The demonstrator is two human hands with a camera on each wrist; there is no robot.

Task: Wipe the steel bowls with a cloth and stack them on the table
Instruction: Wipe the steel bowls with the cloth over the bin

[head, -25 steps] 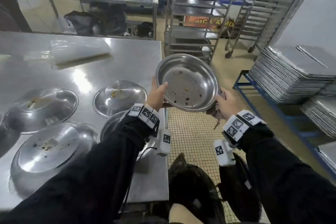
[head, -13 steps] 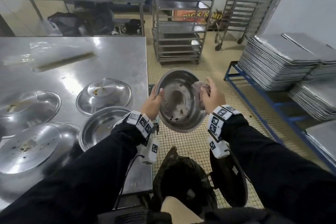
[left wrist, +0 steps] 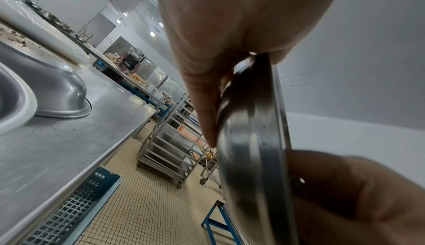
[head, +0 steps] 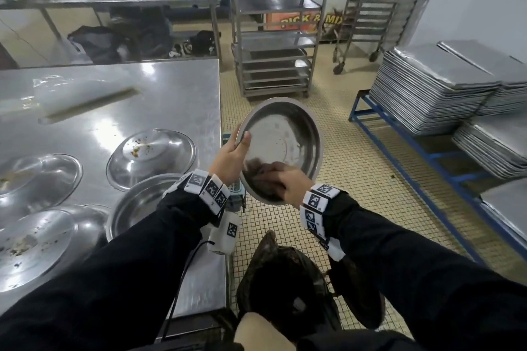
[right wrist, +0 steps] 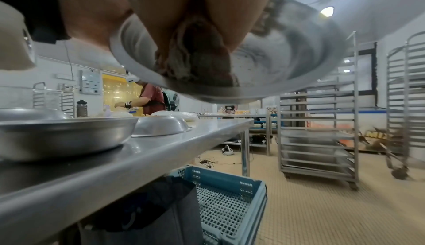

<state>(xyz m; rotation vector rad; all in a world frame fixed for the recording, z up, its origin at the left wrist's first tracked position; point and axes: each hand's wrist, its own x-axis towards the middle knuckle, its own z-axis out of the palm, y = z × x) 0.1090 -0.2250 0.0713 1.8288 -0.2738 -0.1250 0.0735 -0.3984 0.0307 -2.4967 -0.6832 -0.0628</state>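
A steel bowl [head: 281, 148] is held tilted off the table's [head: 171, 100] right edge, above the tiled floor, its inside turned toward the person. The rim at about 9 o'clock is pinched by the left hand [head: 229, 158], thumb inside and fingers curled behind; the left wrist view shows the rim edge-on in that grip. A crumpled cloth [right wrist: 195, 58] is bunched under the curled fingers of the right hand [head: 285, 184] and pressed against the inner wall near 6 o'clock.

The wiping step is judged to be in hand. A few specks can still be made out on the bowl's floor, so the inside is probably not finished.

On the table, an upright bowl [head: 142, 202] lies at the near edge, with several upturned bowls [head: 151, 154] at 9 to 10 o'clock, some crumbed.

Next, the cloth would need to be swept round the rest of the wall while the pinch is kept firm; then the bowl would have to be set on the table for stacking.
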